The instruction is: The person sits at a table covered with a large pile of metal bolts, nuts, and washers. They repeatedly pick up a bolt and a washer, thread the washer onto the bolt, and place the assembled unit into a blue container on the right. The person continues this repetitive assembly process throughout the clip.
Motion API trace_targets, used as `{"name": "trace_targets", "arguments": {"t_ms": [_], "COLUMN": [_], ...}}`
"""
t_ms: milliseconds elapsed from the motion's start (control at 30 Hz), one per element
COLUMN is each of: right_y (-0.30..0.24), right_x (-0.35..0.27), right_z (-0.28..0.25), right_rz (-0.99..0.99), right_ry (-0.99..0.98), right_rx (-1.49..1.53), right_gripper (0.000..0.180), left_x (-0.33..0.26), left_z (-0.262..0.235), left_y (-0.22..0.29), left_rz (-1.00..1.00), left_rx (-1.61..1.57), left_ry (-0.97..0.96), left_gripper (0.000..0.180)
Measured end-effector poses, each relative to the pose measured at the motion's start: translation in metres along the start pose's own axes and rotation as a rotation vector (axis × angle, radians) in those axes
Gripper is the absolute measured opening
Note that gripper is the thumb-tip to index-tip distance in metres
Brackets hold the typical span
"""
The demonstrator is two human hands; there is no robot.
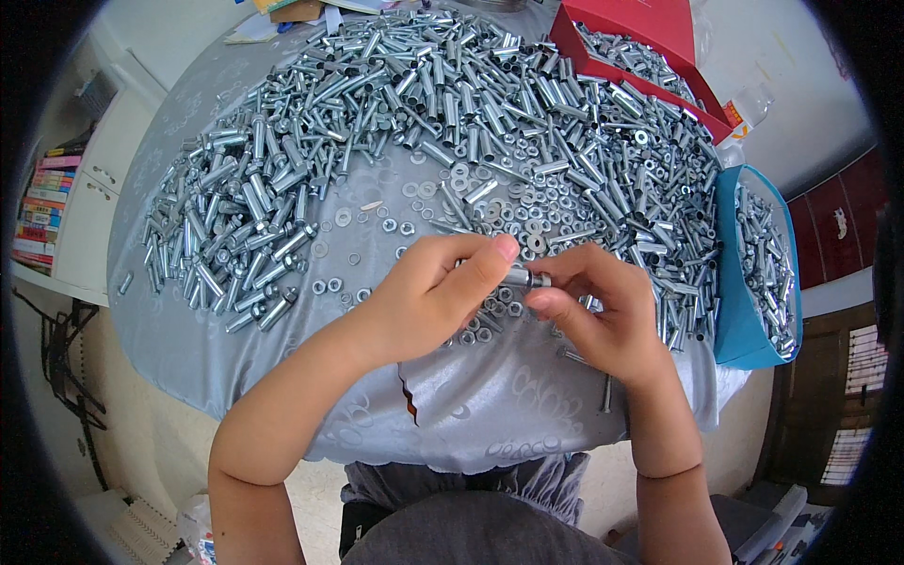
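My left hand (428, 287) is closed around a silver sleeve anchor bolt (518, 277), which lies roughly level above the table. Its thumb rests along the top, and the palm side hides part of the metal. At the bolt's right end, my right hand (603, 306) pinches with thumb and fingertips; a dark ring shows there, though I cannot tell whether it is a nut or a washer. Loose washers (535, 226) lie just beyond my fingers, and hex nuts (485, 334) sit below the bolt. One long bolt (606, 394) lies near my right wrist.
A large heap of metal sleeves and bolts (452, 89) curves across the far side of the table. Assembled anchors (254, 226) are piled at left. A red box (650, 87) and a blue container (744, 320), both with metal parts inside, stand at right. Grey patterned cloth (188, 348) covers the table.
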State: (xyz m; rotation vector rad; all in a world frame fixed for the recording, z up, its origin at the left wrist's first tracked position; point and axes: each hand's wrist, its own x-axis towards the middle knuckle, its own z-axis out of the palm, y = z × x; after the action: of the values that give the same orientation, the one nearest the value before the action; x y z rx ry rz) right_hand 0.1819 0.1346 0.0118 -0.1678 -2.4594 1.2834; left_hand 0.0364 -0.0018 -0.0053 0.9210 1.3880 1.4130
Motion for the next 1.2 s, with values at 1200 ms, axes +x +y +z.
{"name": "trace_targets", "arguments": {"t_ms": [1200], "right_y": [-0.007], "right_x": [0.005], "right_z": [0.001], "right_rz": [0.024], "right_ry": [0.066], "right_rx": [-0.035], "right_gripper": [0.031], "left_x": [0.001], "left_z": [0.001], "left_y": [0.0], "left_rz": [-0.006], "left_rx": [0.033], "left_ry": [-0.01], "left_gripper": [0.044]}}
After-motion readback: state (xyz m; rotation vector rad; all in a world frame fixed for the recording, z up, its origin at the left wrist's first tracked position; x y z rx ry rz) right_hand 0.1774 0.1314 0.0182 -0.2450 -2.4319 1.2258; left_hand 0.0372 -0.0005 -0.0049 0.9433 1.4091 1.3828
